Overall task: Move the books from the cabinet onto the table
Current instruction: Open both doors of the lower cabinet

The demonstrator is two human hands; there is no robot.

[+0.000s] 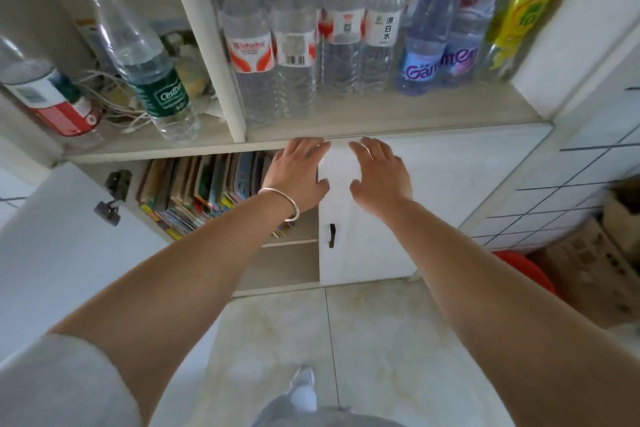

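A row of colourful books [204, 192] stands upright in the lower left compartment of the white cabinet [433, 184], whose left door [69, 239] hangs open. My left hand [298, 170], with a silver bangle on the wrist, hovers flat with fingers apart just right of the books, in front of the compartment's right end. My right hand [381, 173] is spread over the upper part of the shut right door [363, 236]. Neither hand holds anything. The table is not in view.
Several plastic water bottles [294, 38] fill the shelf above, with a green-labelled bottle [152, 69] and tangled cables to the left. A red basin [526, 270] and a cardboard box [595, 263] sit on the tiled floor at the right. My shoe [304, 388] shows below.
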